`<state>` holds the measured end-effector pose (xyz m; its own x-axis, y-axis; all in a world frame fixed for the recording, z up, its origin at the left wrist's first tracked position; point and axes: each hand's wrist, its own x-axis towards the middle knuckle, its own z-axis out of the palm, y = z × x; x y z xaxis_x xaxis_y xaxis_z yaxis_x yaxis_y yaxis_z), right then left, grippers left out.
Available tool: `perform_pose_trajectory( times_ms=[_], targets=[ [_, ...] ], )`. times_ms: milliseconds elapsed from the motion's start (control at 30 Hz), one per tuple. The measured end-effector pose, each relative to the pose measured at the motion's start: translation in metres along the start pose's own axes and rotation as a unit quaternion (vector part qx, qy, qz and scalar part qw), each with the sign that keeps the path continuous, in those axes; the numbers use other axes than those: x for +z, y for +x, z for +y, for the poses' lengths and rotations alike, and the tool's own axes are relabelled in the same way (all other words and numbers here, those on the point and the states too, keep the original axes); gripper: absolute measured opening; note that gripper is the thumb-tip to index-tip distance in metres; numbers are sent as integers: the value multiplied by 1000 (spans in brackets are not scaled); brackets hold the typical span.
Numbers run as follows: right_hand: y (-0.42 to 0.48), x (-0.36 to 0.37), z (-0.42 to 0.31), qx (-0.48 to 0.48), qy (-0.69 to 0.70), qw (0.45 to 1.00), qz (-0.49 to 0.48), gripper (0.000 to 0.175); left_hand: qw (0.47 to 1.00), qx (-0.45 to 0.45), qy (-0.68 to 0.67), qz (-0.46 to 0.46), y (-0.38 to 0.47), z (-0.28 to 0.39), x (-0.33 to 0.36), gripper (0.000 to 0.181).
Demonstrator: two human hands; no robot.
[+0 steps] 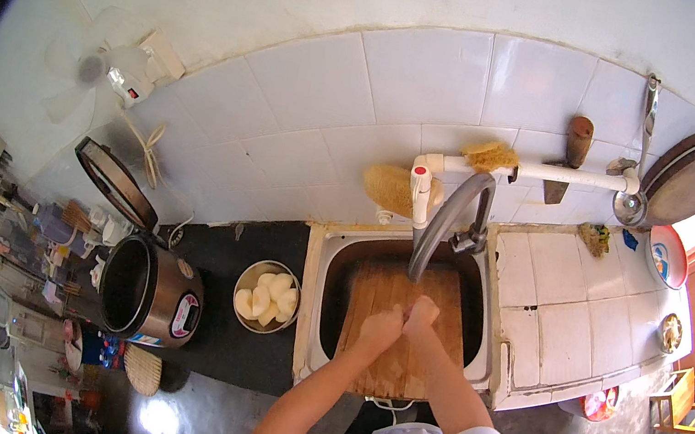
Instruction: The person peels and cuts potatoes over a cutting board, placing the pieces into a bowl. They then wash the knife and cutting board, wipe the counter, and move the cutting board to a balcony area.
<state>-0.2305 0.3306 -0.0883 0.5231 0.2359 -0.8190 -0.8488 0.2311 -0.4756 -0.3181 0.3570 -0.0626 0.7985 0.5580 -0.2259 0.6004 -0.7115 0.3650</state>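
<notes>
Both hands are together over a wooden cutting board (368, 297) that lies tilted in the metal sink (344, 237). My left hand (382, 326) and my right hand (423, 315) touch at the fingers, below the mouth of the grey curved faucet (440, 223). Whether something small is between the fingers cannot be made out. Left of the sink, a metal bowl (243, 272) of peeled, pale pieces of food (271, 292) stands on the black counter. Farther left is a rice cooker (166, 293) with its lid up and its pot dark inside.
A white-tiled counter (552, 323) adjoins the sink on the right, with an enamel basin (668, 256) and a small dish (671, 332) on it. Loofah sponges (387, 188) hang by the white pipe (557, 174). A ladle (630, 206) and a pan (692, 180) hang at right. A fan (125, 73) is at upper left.
</notes>
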Motion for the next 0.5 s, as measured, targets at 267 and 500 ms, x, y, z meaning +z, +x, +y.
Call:
perform_pose_trajectory(
  times_ms=[267, 500],
  targets=[
    [-44, -22, -9, -9, -157, 976, -151, 22, 974, 46, -193, 109, -24, -22, 6, 42],
    [-49, -86, -26, -189, -233, 942, -151, 27, 823, -97, -527, -188, -23, 15, -10, 38]
  ],
)
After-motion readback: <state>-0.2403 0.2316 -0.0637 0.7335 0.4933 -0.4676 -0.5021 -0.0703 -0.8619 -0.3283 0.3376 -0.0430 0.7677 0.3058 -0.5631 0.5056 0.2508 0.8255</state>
